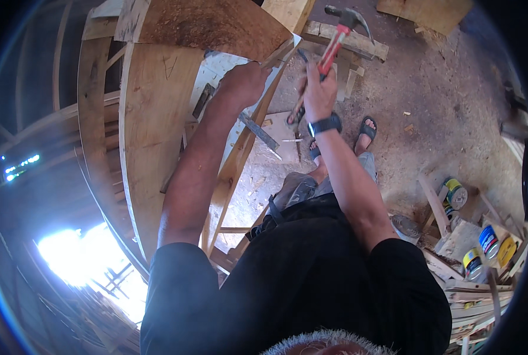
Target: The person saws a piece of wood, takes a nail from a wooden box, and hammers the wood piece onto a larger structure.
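Grasped in the right hand (321, 94), a red-handled claw hammer (334, 50) points away from the body, beside a wooden frame (231, 170) — left hand (243, 84) near a brown board (214, 26), its grip unclear.

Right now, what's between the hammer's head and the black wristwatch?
The hammer's red handle, then the right hand wrapped around it, right down to the watch. The head view shows it.
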A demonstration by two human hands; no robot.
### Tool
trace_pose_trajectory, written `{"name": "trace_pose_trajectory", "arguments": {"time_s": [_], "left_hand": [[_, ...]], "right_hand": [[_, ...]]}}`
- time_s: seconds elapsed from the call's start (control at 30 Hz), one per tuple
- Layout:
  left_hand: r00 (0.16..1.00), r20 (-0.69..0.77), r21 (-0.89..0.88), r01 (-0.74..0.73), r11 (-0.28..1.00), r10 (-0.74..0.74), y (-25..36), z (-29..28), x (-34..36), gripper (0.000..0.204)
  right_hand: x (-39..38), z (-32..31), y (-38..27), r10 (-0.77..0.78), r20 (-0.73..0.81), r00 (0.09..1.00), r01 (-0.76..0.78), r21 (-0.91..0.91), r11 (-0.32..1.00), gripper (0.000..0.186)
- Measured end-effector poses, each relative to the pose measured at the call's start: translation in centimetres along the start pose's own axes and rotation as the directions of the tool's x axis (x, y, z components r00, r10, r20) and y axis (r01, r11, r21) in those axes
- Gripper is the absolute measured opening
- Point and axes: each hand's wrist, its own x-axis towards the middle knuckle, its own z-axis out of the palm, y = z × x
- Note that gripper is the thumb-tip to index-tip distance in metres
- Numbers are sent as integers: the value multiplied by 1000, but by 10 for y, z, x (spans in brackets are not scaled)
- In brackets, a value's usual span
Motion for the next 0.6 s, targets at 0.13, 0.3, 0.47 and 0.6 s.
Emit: {"name": "trace_pose_trajectory", "arguments": {"time_s": [0.13,0.3,0.47,0.6], "left_hand": [[1000,-17,-83,-3,997,2,-5,5,0,52],[999,-15,-70,-51,996,50,-9,6,6,54],[999,27,-77,-39,996,41,-7,3,8,53],[999,18,-107,-30,994,32,-4,-1,4,50]], "right_hand": [[-77,-18,9,99,106,989,-116,170,979,24],[-120,-13,37,273,135,952,-302,294,907,40],[-130,-1,51,206,149,967,-248,365,897,38],[-126,0,53,239,197,951,-283,235,930,42]]}}
